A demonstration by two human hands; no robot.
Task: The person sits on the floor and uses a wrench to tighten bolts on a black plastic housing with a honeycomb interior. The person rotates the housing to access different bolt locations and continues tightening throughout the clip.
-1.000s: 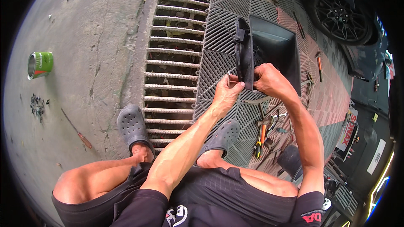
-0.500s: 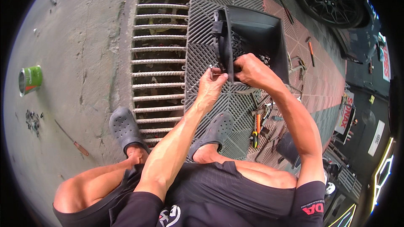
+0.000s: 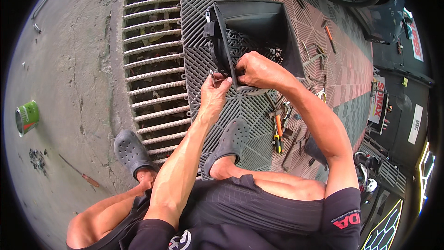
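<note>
Change: black duct housing [image 3: 259,28] now turned, open mouth facing us.
Right hand [image 3: 259,70]: closed on housing's near lower edge.
Left hand [image 3: 213,93]: pinching small metal clip [image 3: 213,75], just left of housing's corner; we judge it nearer.

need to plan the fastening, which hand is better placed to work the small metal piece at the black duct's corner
Left. The left hand pinches a small metal piece at the black duct corner; the right hand is gripping the duct's edge.

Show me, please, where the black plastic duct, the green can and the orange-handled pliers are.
black plastic duct [image 3: 259,18]: head view, inner top wall.
green can [image 3: 28,116]: head view, its side.
orange-handled pliers [image 3: 278,132]: head view, a handle.
</note>
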